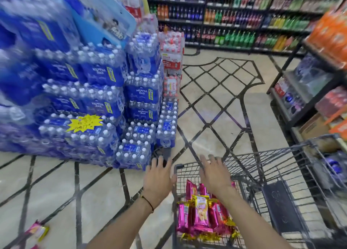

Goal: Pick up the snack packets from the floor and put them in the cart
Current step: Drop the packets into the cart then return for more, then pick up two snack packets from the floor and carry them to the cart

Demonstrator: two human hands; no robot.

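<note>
both hands are held empty with fingers spread: the left hand (158,179) beside the cart's (293,155) left rim, the right hand (215,173) above its basket. a pile of pink and gold snack packets (201,217) is seen lying inside the cart. one more packet (37,231) is left on the tiled floor (90,185) at lower left, near stacked water bottle packs (97,98).

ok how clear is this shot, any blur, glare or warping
Head view: heavy motion blur at the upper left on the water packs and at the right on the shelves; centre sharper, though both hands smear slightly. Wide-angle warp bends the floor lines and cart. Soft glare on the floor just past the cart. Packets in the cart read fairly clearly.
</note>
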